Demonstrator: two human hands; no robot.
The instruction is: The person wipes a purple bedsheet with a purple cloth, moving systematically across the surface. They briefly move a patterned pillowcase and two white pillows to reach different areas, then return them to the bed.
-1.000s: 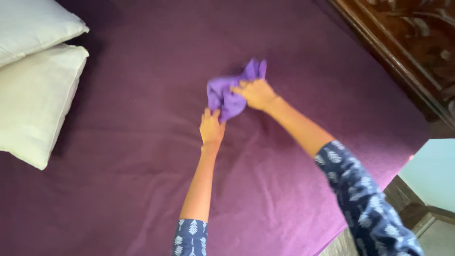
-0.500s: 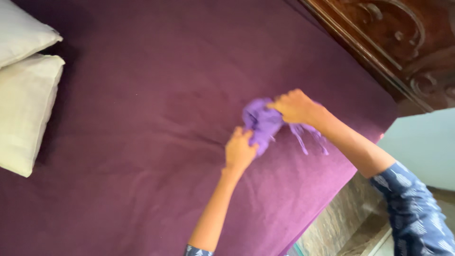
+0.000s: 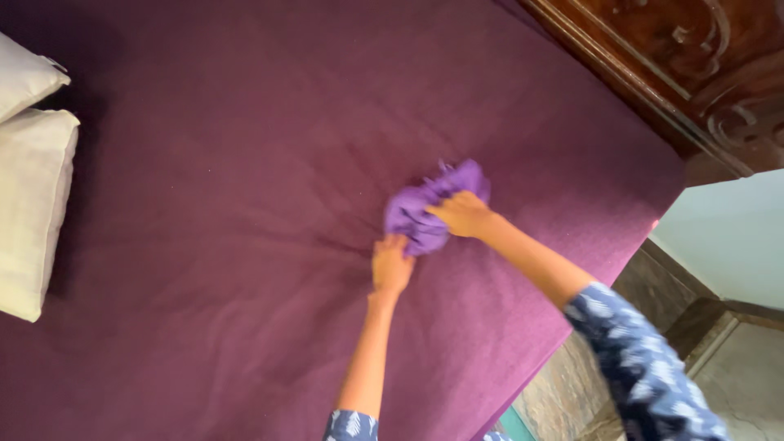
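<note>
The fingers of the right hand (image 3: pixel 463 214) are curled down into a bunched light purple cloth (image 3: pixel 429 208), gripping its upper right part, just right of the middle of the frame. The left hand (image 3: pixel 390 265) sits just below and to the left of it, fingers bent up against the lower edge of the same cloth; the fingertips are blurred, so I cannot tell whether they pinch the fabric or only press on it. The two hands are close together, with the crumpled bundle between and above them. The cloth is gathered into a rough lump, with a few loose folds sticking up toward the top right of it, and it rests on or just over the bed.

Out from the hands run two bare forearms. The left one drops almost straight to the bottom edge of the frame, where a dark blue sleeve with a white leaf print (image 3: pixel 351 426) begins. The right one slants down to the lower right, into a matching sleeve.

Under it all spreads a dark maroon bedsheet (image 3: pixel 229 245), filling most of the frame, with soft wrinkles fanning out from beneath the left hand. At the far left edge two cream pillows (image 3: pixel 28 180) lie one behind the other. In the upper right corner stands a carved dark wooden headboard (image 3: pixel 694 73). Along the lower right, past the edge of the mattress, a pale wall and a strip of stone floor (image 3: pixel 735 367) show.
</note>
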